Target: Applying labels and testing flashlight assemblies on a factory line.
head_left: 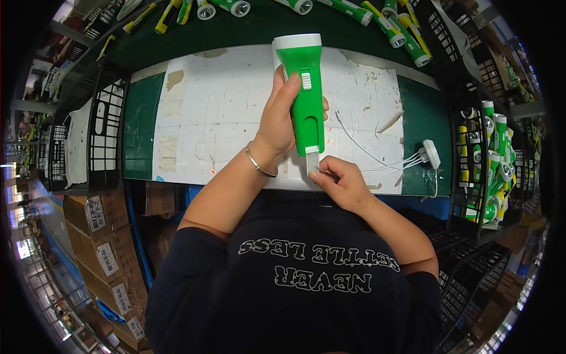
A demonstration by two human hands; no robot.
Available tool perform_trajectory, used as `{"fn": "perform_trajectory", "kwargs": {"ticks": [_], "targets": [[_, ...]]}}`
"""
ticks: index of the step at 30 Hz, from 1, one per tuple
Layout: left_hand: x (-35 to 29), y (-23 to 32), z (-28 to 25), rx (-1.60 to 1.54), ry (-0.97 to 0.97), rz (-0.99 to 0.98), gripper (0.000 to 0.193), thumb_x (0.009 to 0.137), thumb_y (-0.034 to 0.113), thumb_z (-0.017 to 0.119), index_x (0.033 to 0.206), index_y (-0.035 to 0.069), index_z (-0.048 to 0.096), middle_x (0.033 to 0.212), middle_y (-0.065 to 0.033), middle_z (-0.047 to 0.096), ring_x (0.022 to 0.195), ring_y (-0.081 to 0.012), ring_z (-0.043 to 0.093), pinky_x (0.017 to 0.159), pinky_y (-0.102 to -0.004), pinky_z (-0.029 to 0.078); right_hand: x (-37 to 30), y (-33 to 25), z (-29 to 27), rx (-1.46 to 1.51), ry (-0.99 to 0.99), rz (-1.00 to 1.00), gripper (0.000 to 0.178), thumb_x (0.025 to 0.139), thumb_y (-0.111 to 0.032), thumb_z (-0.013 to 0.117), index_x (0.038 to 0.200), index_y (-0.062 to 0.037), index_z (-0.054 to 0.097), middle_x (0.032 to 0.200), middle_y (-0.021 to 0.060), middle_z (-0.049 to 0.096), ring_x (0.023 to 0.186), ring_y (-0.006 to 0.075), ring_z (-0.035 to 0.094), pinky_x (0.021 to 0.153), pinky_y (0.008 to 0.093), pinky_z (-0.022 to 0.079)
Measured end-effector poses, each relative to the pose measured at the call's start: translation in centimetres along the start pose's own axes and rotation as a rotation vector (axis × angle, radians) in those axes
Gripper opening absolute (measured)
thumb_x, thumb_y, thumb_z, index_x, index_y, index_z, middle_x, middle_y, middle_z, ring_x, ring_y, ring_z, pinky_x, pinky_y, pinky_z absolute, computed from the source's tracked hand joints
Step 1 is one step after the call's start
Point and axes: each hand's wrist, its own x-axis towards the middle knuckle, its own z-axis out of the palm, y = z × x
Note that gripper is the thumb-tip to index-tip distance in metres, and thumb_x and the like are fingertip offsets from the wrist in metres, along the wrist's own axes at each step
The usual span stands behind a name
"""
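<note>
A green flashlight (307,106) with a white head ring and a white ribbed switch stands out over the middle of the worktable, its head pointing away from me. My left hand (279,115) is wrapped round its body, thumb beside the switch. From the tail end nearest me sticks a whitish, partly see-through flat piece (312,158). My right hand (345,182) pinches the lower end of that piece between thumb and fingers. How the piece joins the body inside is hidden.
Right of the flashlight, a white multi-lead charger (431,154) lies with its cables on the white table covering (206,118). A black basket at right holds several flashlights (498,153); another black basket (106,133) stands left. More flashlights (348,10) line the far edge. Cardboard boxes (106,253) sit lower left.
</note>
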Motion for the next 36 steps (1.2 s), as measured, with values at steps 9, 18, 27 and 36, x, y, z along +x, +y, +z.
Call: {"fn": "perform_trajectory", "kwargs": {"ticks": [9,18,27,36], "targets": [[0.0,0.2,0.2,0.087,0.063,-0.01,0.038,0.093,0.026,0.043,0.124,0.006,0.034,0.101,-0.0133,0.053,0.08,-0.0171,0.058,0.064,-0.0304,0.054,-0.3,-0.7,0.4,-0.027,0.019,-0.034,0.022,0.085,-0.019,0.062,0.074,-0.0019,0.052,0.055,-0.0006,0.041,0.053,0.0068,0.036,0.049,0.0244,0.033],[-1.1,1.5,-0.4,0.049,0.168,0.006,0.036,0.094,0.032,0.044,0.119,0.007,0.036,0.098,-0.0123,0.054,0.073,-0.0151,0.057,0.06,-0.0295,0.052,0.4,-1.7,1.4,-0.099,-0.011,-0.107,0.021,0.083,-0.017,0.064,0.072,-0.0019,0.053,0.053,0.0009,0.041,0.051,0.0082,0.035,0.047,0.0254,0.032],[-2.5,2.9,-1.2,0.061,0.158,0.05,0.034,0.094,0.029,0.045,0.118,0.007,0.035,0.099,-0.0128,0.054,0.075,-0.0149,0.057,0.061,-0.0302,0.052,0.6,-2.5,2.4,-0.113,-0.092,-0.088,0.017,0.085,-0.011,0.062,0.075,-0.0004,0.054,0.06,-0.0026,0.044,0.055,0.0039,0.034,0.049,0.0211,0.03],[-2.5,2.8,-0.7,0.1,0.168,0.057,0.034,0.095,0.029,0.043,0.119,0.006,0.034,0.096,-0.0121,0.054,0.07,-0.0144,0.057,0.059,-0.029,0.052,0.7,-2.2,2.5,-0.124,-0.08,-0.123,0.017,0.085,-0.011,0.062,0.074,-0.0005,0.054,0.06,-0.0022,0.045,0.055,0.0048,0.035,0.049,0.0216,0.031]]}}
